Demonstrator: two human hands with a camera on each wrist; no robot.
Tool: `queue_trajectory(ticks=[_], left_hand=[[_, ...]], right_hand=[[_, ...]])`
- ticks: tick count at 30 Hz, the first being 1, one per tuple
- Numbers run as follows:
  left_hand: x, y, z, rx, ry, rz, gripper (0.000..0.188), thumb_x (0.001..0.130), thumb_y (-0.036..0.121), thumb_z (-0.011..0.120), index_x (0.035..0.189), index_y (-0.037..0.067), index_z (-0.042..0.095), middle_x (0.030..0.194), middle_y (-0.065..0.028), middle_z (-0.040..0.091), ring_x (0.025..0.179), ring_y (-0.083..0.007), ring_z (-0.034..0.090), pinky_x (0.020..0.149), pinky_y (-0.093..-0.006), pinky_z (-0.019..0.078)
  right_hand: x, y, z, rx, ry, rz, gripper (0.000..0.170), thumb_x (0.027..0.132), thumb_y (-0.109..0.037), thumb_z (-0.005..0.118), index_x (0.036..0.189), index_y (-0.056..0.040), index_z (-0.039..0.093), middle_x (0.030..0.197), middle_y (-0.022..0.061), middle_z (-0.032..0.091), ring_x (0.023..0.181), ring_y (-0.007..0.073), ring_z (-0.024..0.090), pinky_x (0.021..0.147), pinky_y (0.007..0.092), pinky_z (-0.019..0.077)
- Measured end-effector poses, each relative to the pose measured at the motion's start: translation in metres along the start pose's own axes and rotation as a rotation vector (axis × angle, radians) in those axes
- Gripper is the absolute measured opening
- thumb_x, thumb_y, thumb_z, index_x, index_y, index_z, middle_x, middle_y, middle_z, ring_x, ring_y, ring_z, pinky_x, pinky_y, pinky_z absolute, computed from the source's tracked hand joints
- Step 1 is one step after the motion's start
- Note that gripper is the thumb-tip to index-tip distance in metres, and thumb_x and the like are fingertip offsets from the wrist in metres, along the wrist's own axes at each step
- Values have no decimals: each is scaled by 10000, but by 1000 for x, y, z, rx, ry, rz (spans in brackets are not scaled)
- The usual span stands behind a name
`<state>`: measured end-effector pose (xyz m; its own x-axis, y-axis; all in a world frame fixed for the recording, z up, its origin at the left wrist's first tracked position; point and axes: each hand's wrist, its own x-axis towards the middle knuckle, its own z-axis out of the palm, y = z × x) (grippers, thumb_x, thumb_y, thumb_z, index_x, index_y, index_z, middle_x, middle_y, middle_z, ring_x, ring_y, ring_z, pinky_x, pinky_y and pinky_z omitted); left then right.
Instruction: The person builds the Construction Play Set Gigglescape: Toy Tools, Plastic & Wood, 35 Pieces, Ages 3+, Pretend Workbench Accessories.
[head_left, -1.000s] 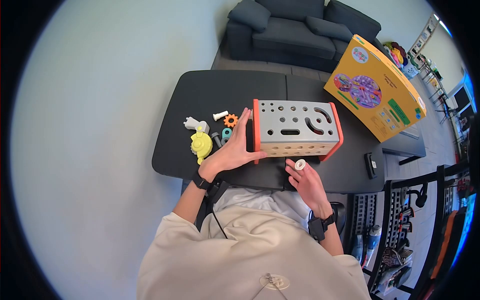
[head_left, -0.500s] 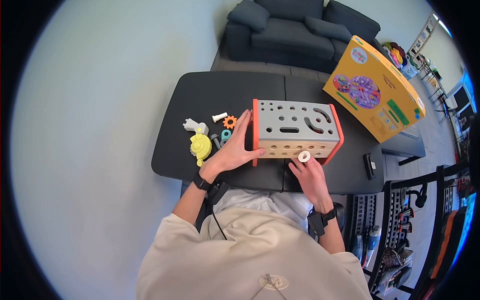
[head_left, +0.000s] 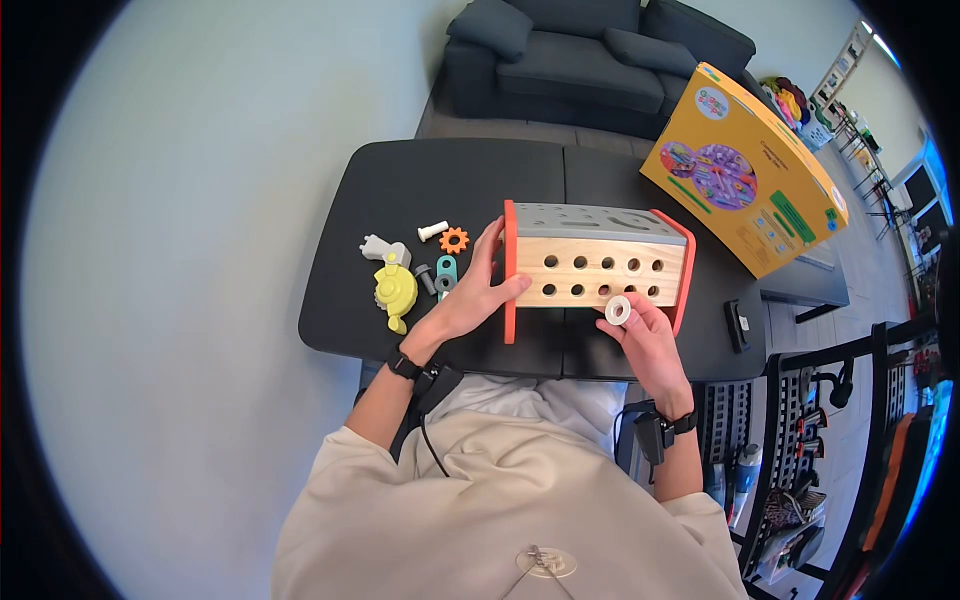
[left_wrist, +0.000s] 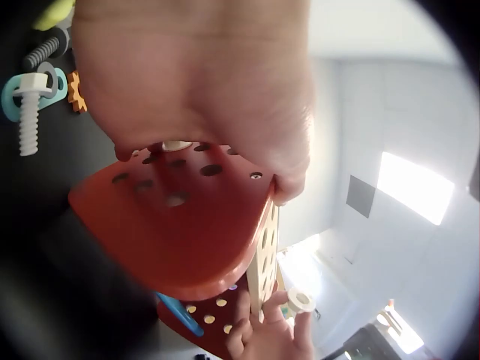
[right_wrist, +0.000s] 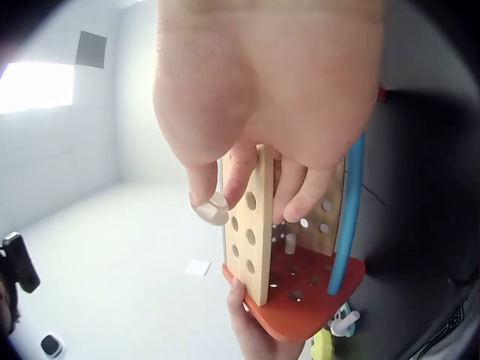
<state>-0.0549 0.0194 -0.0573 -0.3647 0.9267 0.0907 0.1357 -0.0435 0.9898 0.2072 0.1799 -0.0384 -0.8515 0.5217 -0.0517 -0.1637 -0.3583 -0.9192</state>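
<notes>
A toy workbench box with a wooden front panel [head_left: 590, 246] full of round holes stands tilted back on the table. My left hand [head_left: 468, 303] grips its red left end panel [left_wrist: 180, 240], thumb at the front edge. At the right, my right hand [head_left: 654, 348] pinches a white ring-shaped nut [right_wrist: 210, 210] between thumb and finger, in front of the wooden panel's lower right holes. In the right wrist view, other fingers of that hand reach behind the panel, inside the box. A blue rod [right_wrist: 346, 232] runs along the box there.
Left of the box lie a white bolt [head_left: 432, 231], an orange gear [head_left: 454, 240], a grey bolt [head_left: 425, 279], a teal link [head_left: 446, 268] and a yellow toy piece [head_left: 396, 290]. A large yellow carton [head_left: 740, 180] stands at the back right, a small black object [head_left: 736, 326] at the right edge.
The box has tipped back, so its wooden front now faces up toward me. My right hand has brought the white nut up and right to that panel. The left hand keeps its hold.
</notes>
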Motion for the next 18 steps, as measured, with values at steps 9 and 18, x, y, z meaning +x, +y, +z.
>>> queue_trajectory(ticks=[9,18], left_hand=[[4,12,7,-106,71,-73,938,1069,503,591,1696,-1,108,1624,-218,342,1546,-288,337,1282,-416,260],[2,36,7,-307,99,-260,1068,988,631,662,1685,26,126,1607,-177,369,1517,-262,378,1256,-438,295]], right_hand=[[13,-16,-8,-93,-113,-16,256,1078,-168,650,1283,-14,655,1220,41,714,1135,115,650,1055,309,507],[27,-26,-9,-317,-113,2,219,1058,-129,668,1252,-28,662,1191,1,682,1142,93,626,1045,282,488]])
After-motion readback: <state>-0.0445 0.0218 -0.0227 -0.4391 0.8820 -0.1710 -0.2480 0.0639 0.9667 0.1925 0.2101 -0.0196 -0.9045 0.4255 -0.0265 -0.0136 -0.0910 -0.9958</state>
